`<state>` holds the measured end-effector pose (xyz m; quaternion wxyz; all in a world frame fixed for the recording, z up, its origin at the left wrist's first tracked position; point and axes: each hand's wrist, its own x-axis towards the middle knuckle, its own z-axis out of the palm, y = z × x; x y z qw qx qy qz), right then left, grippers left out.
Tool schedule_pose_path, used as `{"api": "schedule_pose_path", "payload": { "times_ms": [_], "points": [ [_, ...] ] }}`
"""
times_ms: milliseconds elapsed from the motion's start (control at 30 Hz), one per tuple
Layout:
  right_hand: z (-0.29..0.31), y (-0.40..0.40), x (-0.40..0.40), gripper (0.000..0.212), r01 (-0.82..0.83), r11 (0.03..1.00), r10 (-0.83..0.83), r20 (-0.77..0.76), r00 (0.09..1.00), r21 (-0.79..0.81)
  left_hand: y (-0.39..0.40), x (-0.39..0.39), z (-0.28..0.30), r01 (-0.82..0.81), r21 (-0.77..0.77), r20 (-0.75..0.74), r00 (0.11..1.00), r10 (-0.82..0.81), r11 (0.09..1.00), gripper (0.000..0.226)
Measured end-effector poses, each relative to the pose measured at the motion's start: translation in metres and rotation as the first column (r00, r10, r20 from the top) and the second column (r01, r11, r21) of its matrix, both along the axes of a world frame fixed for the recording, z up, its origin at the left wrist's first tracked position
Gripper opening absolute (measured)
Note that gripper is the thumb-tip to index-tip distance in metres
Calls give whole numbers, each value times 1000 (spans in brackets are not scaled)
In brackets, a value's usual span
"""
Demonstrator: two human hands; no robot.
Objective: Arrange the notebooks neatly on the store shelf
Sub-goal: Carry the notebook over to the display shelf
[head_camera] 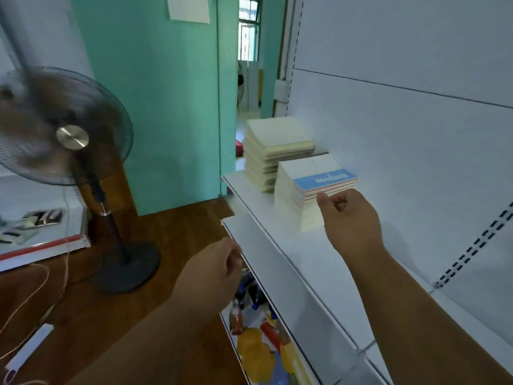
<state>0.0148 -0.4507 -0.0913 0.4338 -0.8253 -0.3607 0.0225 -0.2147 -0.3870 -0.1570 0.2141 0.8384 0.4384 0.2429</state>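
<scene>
Two stacks of notebooks stand on the white store shelf [294, 254]. The far stack [273, 151] has cream covers and leans a little unevenly. The nearer stack [308, 187] is topped by a notebook with a white and blue cover. My right hand [349, 218] hovers just in front of the nearer stack with its fingers curled and nothing in them; whether it touches the stack is unclear. My left hand [211, 276] hangs lower, off the shelf's front edge, fingers loosely curled and holding nothing.
A standing fan [63, 134] turns on the wooden floor at the left. A lower shelf [261, 340] holds colourful packaged goods. A teal wall [166, 107] and a doorway lie behind. Thin cords trail across the floor.
</scene>
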Motion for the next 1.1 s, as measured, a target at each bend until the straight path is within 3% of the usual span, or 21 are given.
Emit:
{"api": "schedule_pose_path", "payload": {
  "times_ms": [100,233,467,600,667,733,800,867,967,1033,1100],
  "points": [
    [8,26,29,44,121,991,-121,-4,993,-55,51,33,3,88,-14,12,996,-88,996,14],
    [1,68,65,60,157,974,-170,-72,983,-162,114,81,-2,168,-36,35,985,-166,985,14],
    [-23,149,107,63,233,860,-363,-221,905,-454,213,122,15,290,15,5,957,-291,957,15],
    [-34,160,119,57,319,883,-457,-479,750,-344,255,140,9,409,-21,19,913,-408,912,8],
    [-34,159,114,48,393,856,-512,-449,732,-335,275,148,7,493,-20,6,870,-493,870,4],
    [-28,159,101,34,486,815,-574,-323,752,-316,294,154,11,573,-35,28,819,-572,819,4],
    [-20,162,78,23,574,804,-594,-264,760,-156,307,160,21,638,-117,112,770,-628,761,13],
    [-6,172,45,17,578,812,-521,-348,780,79,315,165,31,690,-327,281,723,-631,646,26],
    [2,195,7,24,533,814,-402,-438,804,231,318,168,42,726,-567,550,686,-476,390,23],
    [0,202,5,40,623,761,-515,-414,750,183,322,167,44,726,-555,589,688,-424,406,16],
    [-7,202,22,59,746,665,-728,-253,637,-35,329,163,41,697,-534,563,716,-413,479,10]
  ]
}}
